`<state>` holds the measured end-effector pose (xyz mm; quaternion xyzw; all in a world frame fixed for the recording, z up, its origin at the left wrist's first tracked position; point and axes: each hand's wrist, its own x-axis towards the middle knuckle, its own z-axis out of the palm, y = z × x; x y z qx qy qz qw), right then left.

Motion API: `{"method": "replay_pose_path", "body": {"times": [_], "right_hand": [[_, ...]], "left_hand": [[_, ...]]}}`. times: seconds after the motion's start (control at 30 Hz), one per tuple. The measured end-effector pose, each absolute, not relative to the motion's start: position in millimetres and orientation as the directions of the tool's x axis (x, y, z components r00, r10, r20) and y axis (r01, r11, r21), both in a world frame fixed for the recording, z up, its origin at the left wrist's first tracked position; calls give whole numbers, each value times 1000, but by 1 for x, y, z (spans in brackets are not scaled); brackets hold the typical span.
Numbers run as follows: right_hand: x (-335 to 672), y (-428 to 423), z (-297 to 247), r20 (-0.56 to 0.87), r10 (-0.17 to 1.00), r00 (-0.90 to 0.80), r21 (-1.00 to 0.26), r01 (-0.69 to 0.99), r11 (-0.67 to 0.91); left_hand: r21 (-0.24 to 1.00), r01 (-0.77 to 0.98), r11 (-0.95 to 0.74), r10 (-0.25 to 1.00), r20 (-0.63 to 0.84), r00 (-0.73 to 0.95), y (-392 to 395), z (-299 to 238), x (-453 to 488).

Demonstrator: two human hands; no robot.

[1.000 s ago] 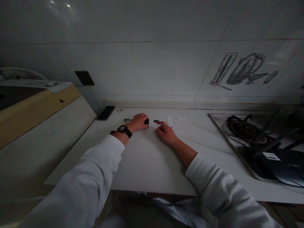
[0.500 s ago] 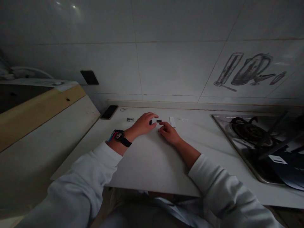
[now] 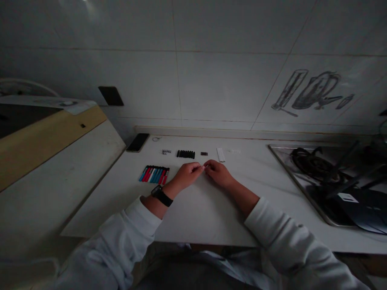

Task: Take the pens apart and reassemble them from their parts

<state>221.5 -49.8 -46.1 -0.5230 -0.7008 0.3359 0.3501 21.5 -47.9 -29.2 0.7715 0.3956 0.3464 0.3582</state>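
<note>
My left hand (image 3: 190,172) and my right hand (image 3: 218,172) meet fingertip to fingertip just above the white counter (image 3: 193,213). Both are closed in a pinch, and whatever lies between the fingers is too small to make out. Just beyond them are a row of short black cylindrical pieces (image 3: 186,154) and a small dark cluster (image 3: 204,153). To the right of these lie thin white sticks (image 3: 221,155). Small springs (image 3: 165,152) sit to the left. Nearer my left wrist is a row of red, blue and white pen-like barrels (image 3: 154,174) with black ends.
A phone (image 3: 138,142) lies at the counter's back left, near a thin ring (image 3: 156,139). Faint clear pieces (image 3: 234,152) rest right of the sticks. A gas stove (image 3: 314,165) with a dark object (image 3: 353,201) occupies the right. A slanted pale panel (image 3: 75,161) borders the left.
Both hands have drawn back toward me and come together, the fingers closing into pinches. The black row and the coloured barrels, largely covered before, now show.
</note>
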Motion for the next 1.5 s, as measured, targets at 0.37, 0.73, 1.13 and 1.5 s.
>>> {"method": "replay_pose_path", "body": {"times": [0.37,0.73,1.13,1.5], "right_hand": [[217,-55,-48,162,953,-255,-755,590,286],[218,-56,-48,211,934,-290,-710,611,350],[218,-55,-48,195,936,-294,-708,618,342],[218,-53,-50,166,942,-293,-707,631,321]], "left_hand": [[861,359,-361,867,167,470,-34,-32,10],[898,350,-268,899,102,426,-29,-42,7],[891,354,-283,893,111,436,-24,-48,6],[924,324,-203,903,49,427,-30,-40,9]]}}
